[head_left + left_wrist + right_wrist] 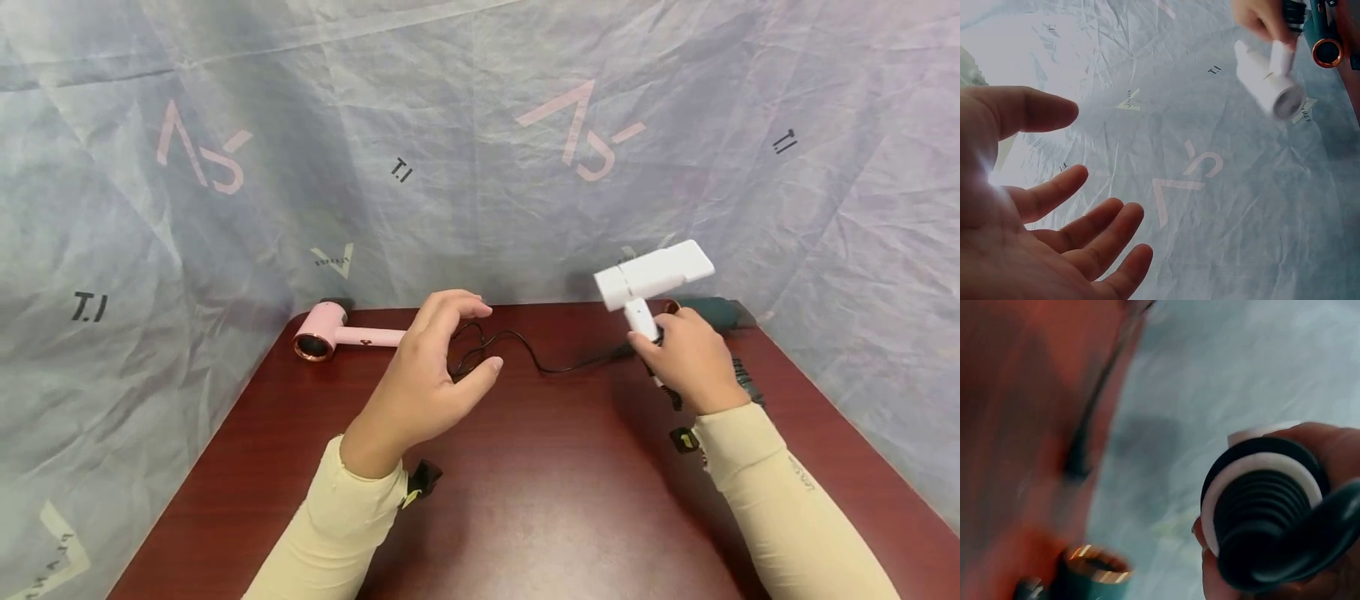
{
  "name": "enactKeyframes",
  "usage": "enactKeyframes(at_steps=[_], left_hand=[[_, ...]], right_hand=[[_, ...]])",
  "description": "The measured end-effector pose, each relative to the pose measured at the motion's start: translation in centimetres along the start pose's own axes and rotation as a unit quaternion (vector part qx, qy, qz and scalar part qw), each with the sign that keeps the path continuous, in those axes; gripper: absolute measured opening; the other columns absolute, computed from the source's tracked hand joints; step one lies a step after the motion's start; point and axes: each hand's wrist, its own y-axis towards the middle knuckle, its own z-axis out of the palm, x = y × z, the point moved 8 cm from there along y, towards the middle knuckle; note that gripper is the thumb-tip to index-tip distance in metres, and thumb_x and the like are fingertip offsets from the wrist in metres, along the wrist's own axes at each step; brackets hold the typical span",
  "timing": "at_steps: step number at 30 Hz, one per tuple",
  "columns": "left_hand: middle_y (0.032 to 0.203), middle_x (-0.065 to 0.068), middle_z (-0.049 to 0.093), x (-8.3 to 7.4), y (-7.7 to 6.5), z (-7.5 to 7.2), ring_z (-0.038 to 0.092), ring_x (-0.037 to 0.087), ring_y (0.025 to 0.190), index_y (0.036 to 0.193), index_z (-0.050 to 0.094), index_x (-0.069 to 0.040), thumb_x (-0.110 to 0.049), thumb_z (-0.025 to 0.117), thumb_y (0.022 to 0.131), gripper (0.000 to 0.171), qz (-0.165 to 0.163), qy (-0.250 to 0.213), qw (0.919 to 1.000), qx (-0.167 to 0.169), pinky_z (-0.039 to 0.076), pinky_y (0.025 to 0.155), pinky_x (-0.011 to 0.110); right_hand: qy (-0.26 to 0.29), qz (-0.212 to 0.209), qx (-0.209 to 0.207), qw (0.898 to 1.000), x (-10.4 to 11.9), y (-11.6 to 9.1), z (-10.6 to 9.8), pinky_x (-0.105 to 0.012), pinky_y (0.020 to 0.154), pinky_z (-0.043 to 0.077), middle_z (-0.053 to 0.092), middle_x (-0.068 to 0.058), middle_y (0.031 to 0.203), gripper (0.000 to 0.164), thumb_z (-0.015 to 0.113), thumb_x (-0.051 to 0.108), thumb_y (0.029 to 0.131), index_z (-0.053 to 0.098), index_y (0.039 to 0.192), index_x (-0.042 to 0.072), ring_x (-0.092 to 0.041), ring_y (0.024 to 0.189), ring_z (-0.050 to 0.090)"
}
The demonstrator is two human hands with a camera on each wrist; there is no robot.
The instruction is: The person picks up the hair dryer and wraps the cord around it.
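The right hand [693, 360] is gripping the white hair dryer [654, 277] by its handle, thumb and fingers curling round it, and is holding it above the far right part of the reddish-brown table [540, 475], its barrel slanting upward to the right. The left hand [423, 379] is hovering nearer the middle, thumb and fingers spreading apart, with the pink hair dryer [324, 321] lying behind it at the far left. Of the 2 dryers resting on the table, the green hair dryer [708, 313] is lying just behind the right hand, while a black cord [562, 369] is winding between both hands.
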Motion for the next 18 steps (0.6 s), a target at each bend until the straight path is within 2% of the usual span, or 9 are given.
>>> enactKeyframes(at_steps=[3,6,11,18], left_hand=[[0.139,-0.001,0.052,0.3,0.2,0.8,0.052,0.011,0.129,0.13,0.059,-0.015,-0.019,0.073,0.089,0.044,-0.005,-0.004,0.9998,0.021,0.044,0.11,0.037],[0.139,-0.001,0.052,0.5,0.3,1.5,0.049,0.011,0.132,0.129,0.06,-0.015,-0.019,0.072,0.089,0.042,-0.006,-0.002,0.9992,0.038,0.044,0.111,0.038],[0.138,-0.003,0.051,0.6,0.2,1.8,0.047,0.011,0.134,0.126,0.06,-0.016,-0.019,0.071,0.089,0.039,-0.006,0.011,0.9987,0.05,0.044,0.11,0.036],[0.137,-0.002,0.051,0.6,0.0,1.6,0.048,0.011,0.134,0.126,0.06,-0.015,-0.021,0.072,0.088,0.039,-0.033,0.052,0.9974,0.036,0.045,0.111,0.035]], right_hand=[[-0.028,0.045,0.016,0.998,-3.8,0.0,1.0,-0.053,0.052,0.046,0.057,-0.019,0.083,0.042,0.066,0.042,0.096,0.064,0.073,0.007,-0.034,0.072,0.056],[-0.045,0.062,0.049,0.996,-5.8,0.3,2.1,-0.051,0.05,0.044,0.056,-0.019,0.077,0.045,0.065,0.042,0.094,0.059,0.064,0.009,-0.034,0.071,0.056],[-0.044,0.046,0.119,0.991,-5.9,1.8,4.4,-0.044,0.051,0.044,0.056,-0.013,0.072,0.046,0.064,0.045,0.096,0.057,0.065,0.011,-0.029,0.067,0.056],[-0.028,0.038,0.175,0.983,-5.4,3.1,7.7,-0.047,0.058,0.049,0.063,-0.009,0.07,0.041,0.064,0.045,0.095,0.06,0.07,0.011,-0.029,0.068,0.061]])
